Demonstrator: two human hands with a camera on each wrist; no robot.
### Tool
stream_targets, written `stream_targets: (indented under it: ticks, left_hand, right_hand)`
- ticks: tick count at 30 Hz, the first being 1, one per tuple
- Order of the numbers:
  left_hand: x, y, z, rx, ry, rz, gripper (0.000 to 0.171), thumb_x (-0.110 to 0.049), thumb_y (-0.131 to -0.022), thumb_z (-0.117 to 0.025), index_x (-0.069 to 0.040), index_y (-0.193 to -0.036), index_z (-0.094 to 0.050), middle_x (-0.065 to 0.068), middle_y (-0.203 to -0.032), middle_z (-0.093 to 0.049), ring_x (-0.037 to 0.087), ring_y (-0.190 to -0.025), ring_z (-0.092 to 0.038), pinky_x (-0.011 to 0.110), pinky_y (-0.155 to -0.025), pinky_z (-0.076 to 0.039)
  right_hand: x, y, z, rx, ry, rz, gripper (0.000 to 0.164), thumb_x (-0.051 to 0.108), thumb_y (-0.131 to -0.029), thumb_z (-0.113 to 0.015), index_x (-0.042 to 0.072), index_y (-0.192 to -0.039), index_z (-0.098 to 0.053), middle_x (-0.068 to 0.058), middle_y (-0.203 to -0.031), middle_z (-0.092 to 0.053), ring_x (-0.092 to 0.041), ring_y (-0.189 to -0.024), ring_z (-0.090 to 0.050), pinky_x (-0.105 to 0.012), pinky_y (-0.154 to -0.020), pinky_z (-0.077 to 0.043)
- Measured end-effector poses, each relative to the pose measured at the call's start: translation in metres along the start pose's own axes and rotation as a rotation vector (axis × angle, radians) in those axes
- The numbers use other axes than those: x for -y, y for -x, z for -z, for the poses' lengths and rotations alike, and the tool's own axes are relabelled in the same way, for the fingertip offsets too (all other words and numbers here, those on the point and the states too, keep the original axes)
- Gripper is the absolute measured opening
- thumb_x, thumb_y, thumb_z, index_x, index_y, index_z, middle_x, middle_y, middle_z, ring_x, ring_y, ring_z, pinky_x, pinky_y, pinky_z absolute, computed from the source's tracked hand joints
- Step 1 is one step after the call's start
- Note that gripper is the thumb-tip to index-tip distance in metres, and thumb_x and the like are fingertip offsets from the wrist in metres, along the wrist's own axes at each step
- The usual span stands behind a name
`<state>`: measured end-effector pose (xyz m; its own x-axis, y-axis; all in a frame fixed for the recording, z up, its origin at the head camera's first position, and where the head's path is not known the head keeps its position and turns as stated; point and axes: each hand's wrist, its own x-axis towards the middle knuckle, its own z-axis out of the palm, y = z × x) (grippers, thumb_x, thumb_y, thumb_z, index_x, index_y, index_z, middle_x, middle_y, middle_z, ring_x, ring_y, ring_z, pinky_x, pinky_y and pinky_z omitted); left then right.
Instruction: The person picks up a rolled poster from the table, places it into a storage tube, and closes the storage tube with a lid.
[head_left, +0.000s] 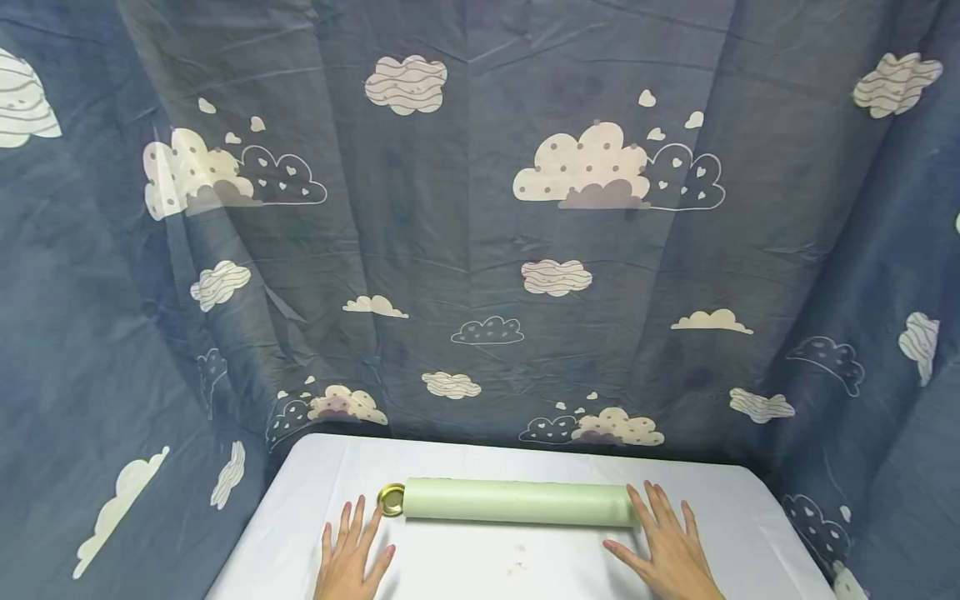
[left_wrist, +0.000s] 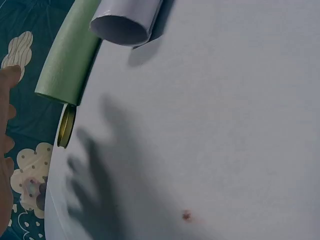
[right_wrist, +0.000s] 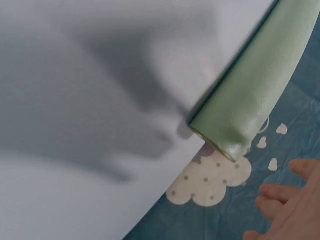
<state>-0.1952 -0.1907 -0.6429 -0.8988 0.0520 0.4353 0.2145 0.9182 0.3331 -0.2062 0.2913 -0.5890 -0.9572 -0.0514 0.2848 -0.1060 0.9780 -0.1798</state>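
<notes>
A pale green tube [head_left: 517, 502] lies lengthwise across the white table. By its left end is a round gold lid [head_left: 391, 499] with a raised rim. My left hand [head_left: 351, 557] has its fingers spread just in front of the lid and holds nothing. Fingers apart and also without a hold, my right hand [head_left: 667, 550] is at the tube's right end, its index fingertip overlapping that end in the head view. In the left wrist view, a hollow whitish roll [left_wrist: 125, 25] lies beside the green tube [left_wrist: 70, 55]. Both hands cast shadows on the table.
The white-covered table [head_left: 315, 475] has rounded far corners. A small reddish-brown stain [left_wrist: 186, 216] marks its cover. Behind and at both sides hangs a dark blue curtain [head_left: 480, 233] printed with clouds.
</notes>
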Motion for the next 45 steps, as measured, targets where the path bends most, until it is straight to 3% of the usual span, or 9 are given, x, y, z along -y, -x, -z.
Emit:
stream_targets:
  ticks: [2,4,9,16,25,31,34,38,45]
  left_hand:
    - [-0.002,0.003,-0.005,-0.042,-0.016,-0.037,0.060,-0.043,-0.096,-0.066,-0.014,-0.147,-0.055,0.020,-0.157,-0.046,-0.005,-0.155,0.021,0.067,-0.113,-0.025]
    - [-0.004,0.006,-0.011,-0.087,-0.034,-0.082,0.061,-0.042,-0.093,-0.069,-0.015,-0.146,-0.056,0.016,-0.158,-0.046,-0.004,-0.156,0.019,0.063,-0.124,-0.012]
    - [-0.010,0.012,-0.030,-0.207,-0.061,-0.240,0.061,-0.049,-0.096,-0.064,-0.018,-0.147,-0.056,0.001,-0.170,-0.032,0.004,-0.161,0.007,0.028,-0.126,0.019]
    - [-0.024,0.015,-0.051,-0.305,-0.151,-0.437,0.064,-0.064,-0.107,-0.026,-0.020,-0.142,-0.058,0.009,-0.152,-0.054,0.015,-0.161,-0.017,0.030,-0.130,0.009]
    - [-0.044,0.017,-0.058,-0.275,-0.361,-0.604,0.086,-0.079,-0.099,-0.019,-0.025,-0.167,-0.017,0.003,-0.152,-0.049,0.019,-0.139,-0.044,0.033,-0.130,-0.003]
    - [-0.059,0.023,-0.067,-0.244,-0.424,-0.701,0.078,-0.078,-0.100,-0.020,-0.029,-0.157,-0.038,0.000,-0.147,-0.055,0.016,-0.133,-0.053,0.034,-0.123,-0.021]
    - [-0.063,0.028,-0.069,-0.168,-0.424,-0.704,0.070,-0.076,-0.101,-0.023,-0.031,-0.148,-0.049,-0.002,-0.149,-0.055,0.014,-0.134,-0.053,0.032,-0.113,-0.029]
    - [-0.067,0.034,-0.071,-0.088,-0.423,-0.696,0.063,-0.071,-0.104,-0.026,-0.033,-0.146,-0.053,-0.003,-0.151,-0.055,0.012,-0.137,-0.051,0.030,-0.107,-0.039]
    - [-0.070,0.041,-0.080,-0.078,-0.386,-0.711,0.055,-0.067,-0.105,-0.036,-0.033,-0.144,-0.057,-0.004,-0.150,-0.058,0.011,-0.133,-0.057,0.028,-0.093,-0.054]
  right_hand:
    - [0.002,-0.002,-0.001,-0.001,-0.010,0.008,0.100,0.070,-0.080,-0.074,0.003,-0.150,-0.048,-0.034,-0.154,-0.044,-0.051,-0.143,-0.038,-0.075,-0.116,-0.016]
    - [0.004,-0.004,-0.003,-0.010,-0.025,0.023,0.100,0.070,-0.080,-0.074,0.003,-0.150,-0.049,-0.033,-0.154,-0.044,-0.051,-0.142,-0.038,-0.074,-0.115,-0.017]
    - [0.008,-0.008,-0.009,-0.041,-0.049,0.070,0.101,0.072,-0.078,-0.073,0.003,-0.149,-0.050,-0.031,-0.154,-0.046,-0.049,-0.143,-0.040,-0.073,-0.115,-0.019]
    - [0.016,-0.014,-0.016,-0.052,-0.074,0.097,0.101,0.071,-0.078,-0.074,0.004,-0.150,-0.050,-0.031,-0.154,-0.047,-0.050,-0.144,-0.041,-0.073,-0.116,-0.018]
    - [0.025,-0.024,-0.027,-0.058,-0.074,0.129,0.101,0.073,-0.078,-0.073,0.005,-0.149,-0.051,-0.030,-0.154,-0.048,-0.048,-0.145,-0.041,-0.072,-0.117,-0.020]
    - [0.029,-0.031,-0.034,-0.052,-0.080,0.158,0.102,0.074,-0.078,-0.072,0.005,-0.150,-0.050,-0.030,-0.154,-0.047,-0.048,-0.146,-0.039,-0.072,-0.118,-0.020]
    - [0.033,-0.035,-0.037,-0.046,-0.083,0.168,0.102,0.075,-0.078,-0.071,0.005,-0.150,-0.051,-0.030,-0.154,-0.047,-0.047,-0.146,-0.039,-0.071,-0.119,-0.020]
    - [0.037,-0.041,-0.044,-0.059,-0.082,0.195,0.102,0.075,-0.078,-0.071,0.005,-0.149,-0.052,-0.030,-0.153,-0.048,-0.047,-0.145,-0.042,-0.069,-0.119,-0.021]
    - [0.043,-0.051,-0.052,-0.100,-0.099,0.250,0.102,0.075,-0.077,-0.072,0.003,-0.147,-0.053,-0.031,-0.150,-0.051,-0.047,-0.142,-0.046,-0.069,-0.117,-0.026]
